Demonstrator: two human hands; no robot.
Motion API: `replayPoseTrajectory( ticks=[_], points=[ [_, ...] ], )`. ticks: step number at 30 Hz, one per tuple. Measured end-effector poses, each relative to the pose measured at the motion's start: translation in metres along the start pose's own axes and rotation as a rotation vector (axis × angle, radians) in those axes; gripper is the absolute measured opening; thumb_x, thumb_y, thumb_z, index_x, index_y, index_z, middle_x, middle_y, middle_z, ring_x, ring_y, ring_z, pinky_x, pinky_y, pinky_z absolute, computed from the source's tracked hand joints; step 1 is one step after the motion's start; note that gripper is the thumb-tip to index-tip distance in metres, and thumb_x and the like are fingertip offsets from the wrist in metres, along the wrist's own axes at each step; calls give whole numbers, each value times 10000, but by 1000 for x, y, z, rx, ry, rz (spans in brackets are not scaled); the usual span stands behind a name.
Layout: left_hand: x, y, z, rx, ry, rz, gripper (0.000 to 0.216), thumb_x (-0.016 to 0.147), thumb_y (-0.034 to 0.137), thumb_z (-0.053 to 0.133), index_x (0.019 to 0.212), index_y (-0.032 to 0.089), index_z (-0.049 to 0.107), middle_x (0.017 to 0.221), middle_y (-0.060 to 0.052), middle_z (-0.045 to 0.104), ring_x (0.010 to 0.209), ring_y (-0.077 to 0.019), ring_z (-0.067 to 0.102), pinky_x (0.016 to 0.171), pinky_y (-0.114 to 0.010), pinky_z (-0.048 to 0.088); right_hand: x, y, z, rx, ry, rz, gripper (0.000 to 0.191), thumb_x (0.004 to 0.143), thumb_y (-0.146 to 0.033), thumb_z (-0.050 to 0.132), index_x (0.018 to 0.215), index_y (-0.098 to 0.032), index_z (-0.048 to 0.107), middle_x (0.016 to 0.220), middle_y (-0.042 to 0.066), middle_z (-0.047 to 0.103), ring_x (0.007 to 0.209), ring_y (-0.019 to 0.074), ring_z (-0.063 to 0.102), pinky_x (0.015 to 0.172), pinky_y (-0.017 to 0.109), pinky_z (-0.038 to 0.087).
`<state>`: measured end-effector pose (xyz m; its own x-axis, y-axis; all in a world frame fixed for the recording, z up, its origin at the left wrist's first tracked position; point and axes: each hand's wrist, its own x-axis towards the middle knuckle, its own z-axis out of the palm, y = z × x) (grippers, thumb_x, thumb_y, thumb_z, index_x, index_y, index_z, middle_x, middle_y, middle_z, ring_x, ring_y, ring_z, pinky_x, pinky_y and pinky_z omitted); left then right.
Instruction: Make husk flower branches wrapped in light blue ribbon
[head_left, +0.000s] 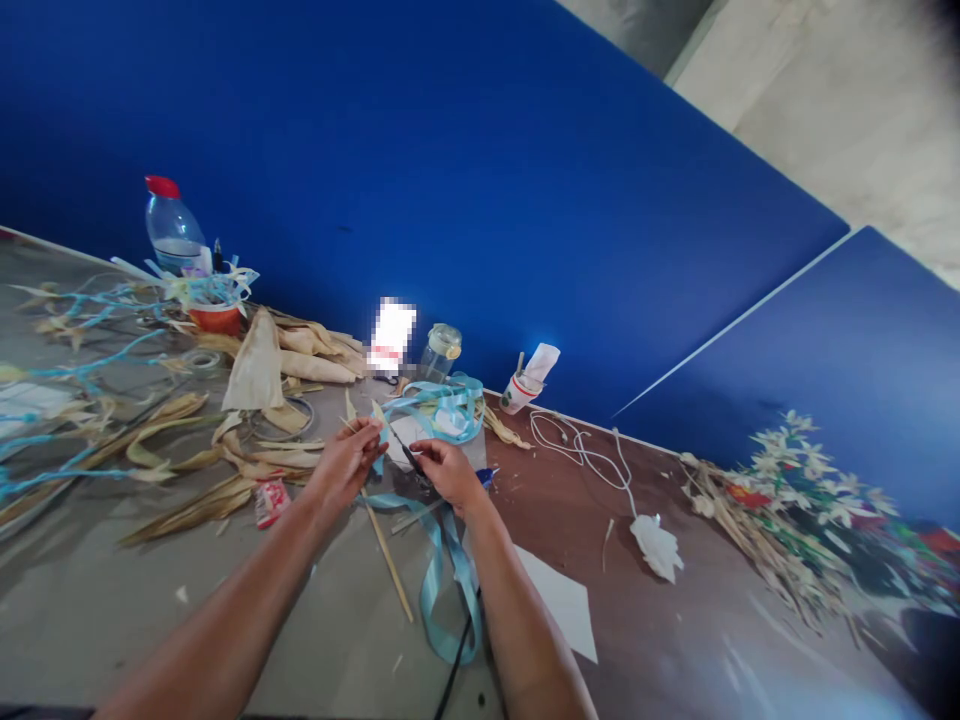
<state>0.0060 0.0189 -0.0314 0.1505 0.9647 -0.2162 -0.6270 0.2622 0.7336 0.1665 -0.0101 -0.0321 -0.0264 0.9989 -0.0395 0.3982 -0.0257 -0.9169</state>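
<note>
My left hand [358, 455] is closed in a pinch on a long, thin straw-coloured stick [388, 562], which slants down toward the table's front. A pale pointed strip [379, 411] and a bit of light blue ribbon show at its fingertips. Close by on the right, my right hand [448, 474] is wrapped round the dark handles of scissors [403, 449]. Their blades point up and left, toward the left fingertips; whether they touch the strip I cannot tell. Light blue ribbon [430, 592] hangs in a loop below the hands, and more ribbon [469, 405] lies coiled behind them.
Dried corn husks [255, 365] cover the left, near a red candy wrapper [271, 501]. Along the blue partition [465, 160] stand a red-capped bottle [172, 225], a lit screen [391, 335], a jar [441, 352] and a cup [517, 394]. A white cable [585, 450] and artificial flowers [810, 480] lie right.
</note>
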Motion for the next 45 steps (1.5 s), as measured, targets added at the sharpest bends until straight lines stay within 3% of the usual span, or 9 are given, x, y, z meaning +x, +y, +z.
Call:
replayPoseTrajectory(
  ticks=[4, 8, 16, 20, 27, 31, 39, 45],
  points=[
    [-5, 2, 5, -89, -52, 37, 226, 584, 231, 752, 614, 164, 538, 464, 104, 420, 399, -15, 358, 694, -241, 503, -2, -2, 16, 386, -103, 128, 212, 693, -287, 589, 866, -187, 658, 671, -25, 588, 574, 89, 495, 547, 202, 366],
    [-8, 7, 9, -121, -120, 62, 231, 622, 212, 731, 614, 160, 506, 465, 108, 401, 375, -2, 287, 662, -225, 492, -8, -7, 26, 528, -180, 199, 255, 657, -316, 646, 874, -182, 654, 626, -33, 566, 512, 68, 446, 510, 192, 331],
    [-11, 8, 13, -104, -42, 66, 260, 599, 232, 738, 633, 167, 488, 449, 106, 397, 378, -8, 295, 511, -154, 406, -16, -19, 37, 430, -125, 195, 398, 625, -289, 673, 986, -179, 547, 544, -80, 528, 374, 38, 339, 391, 183, 238],
    [-16, 9, 18, -67, -44, 22, 288, 593, 262, 740, 619, 168, 468, 451, 104, 384, 368, -16, 288, 386, -146, 269, -19, -23, 42, 444, -151, 228, 585, 593, -270, 695, 1132, -192, 481, 479, -116, 458, 355, 44, 309, 381, 184, 216],
    [-9, 14, 9, -102, 41, 63, 263, 576, 232, 752, 606, 167, 500, 448, 104, 413, 398, -20, 360, 566, -180, 433, -13, -20, 22, 517, -22, 133, 446, 604, -314, 642, 1017, -170, 552, 587, -47, 545, 473, 63, 409, 429, 178, 226],
    [-8, 19, 6, -87, 49, 22, 273, 574, 251, 754, 589, 164, 496, 453, 103, 406, 398, -18, 381, 576, -183, 446, -17, -26, 12, 459, -99, 62, 411, 607, -382, 675, 948, -186, 559, 566, -53, 522, 484, 73, 418, 447, 182, 260],
    [-7, 17, 5, -62, 66, -40, 223, 547, 210, 745, 630, 151, 547, 469, 92, 448, 416, -31, 438, 522, -173, 451, -23, -34, 23, 305, -188, 33, 307, 633, -416, 661, 830, -199, 569, 527, -69, 460, 479, 78, 405, 498, 215, 313],
    [-7, 18, 6, -63, 57, -42, 228, 548, 209, 749, 626, 147, 544, 464, 90, 457, 410, -28, 438, 509, -168, 448, -25, -34, 23, 314, -217, 10, 298, 667, -402, 647, 861, -185, 584, 505, -62, 487, 465, 79, 425, 499, 211, 320]
  ],
)
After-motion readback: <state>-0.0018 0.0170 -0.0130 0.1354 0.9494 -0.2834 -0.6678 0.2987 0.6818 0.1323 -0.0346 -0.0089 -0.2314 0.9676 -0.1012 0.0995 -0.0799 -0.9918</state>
